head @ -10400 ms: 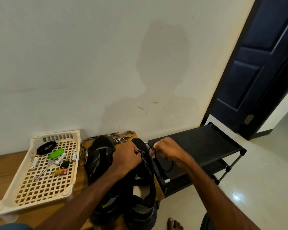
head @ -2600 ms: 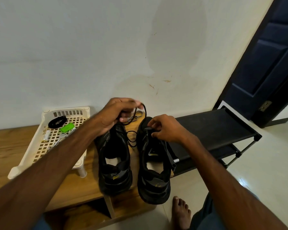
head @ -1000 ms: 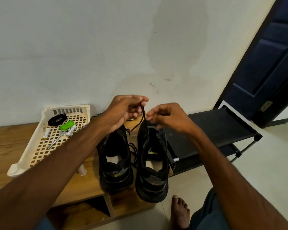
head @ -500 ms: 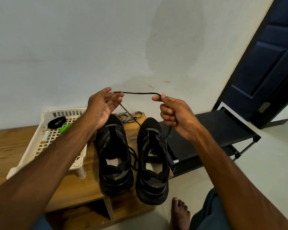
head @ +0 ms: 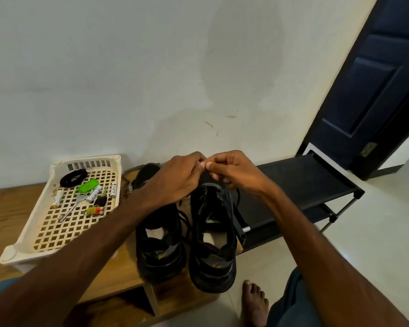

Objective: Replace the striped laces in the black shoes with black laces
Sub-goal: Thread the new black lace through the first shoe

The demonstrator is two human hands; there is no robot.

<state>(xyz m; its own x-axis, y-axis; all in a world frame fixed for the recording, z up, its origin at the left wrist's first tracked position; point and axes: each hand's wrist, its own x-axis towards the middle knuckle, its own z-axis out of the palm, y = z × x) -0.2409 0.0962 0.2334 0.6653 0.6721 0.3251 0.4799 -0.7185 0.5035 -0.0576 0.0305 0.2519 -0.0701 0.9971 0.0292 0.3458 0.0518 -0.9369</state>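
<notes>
Now the black lace [head: 228,194] rises from the toe-end eyelets of the right shoe [head: 213,244], standing on the wooden surface [head: 118,274], to the fingers directly above. Left hand [head: 175,178] and right hand [head: 236,172] both pinch it, tips touching, equally near the eyelets.

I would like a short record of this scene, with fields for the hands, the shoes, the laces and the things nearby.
Hands: left hand and right hand meet fingertip to fingertip over the right shoe's toe, pinching a black lace
Shoes: both on the bench, side by side, heels toward the person
Old laces: striped laces lie behind the left shoe, beside the tray
Nearby: black rack right of the bench
</notes>
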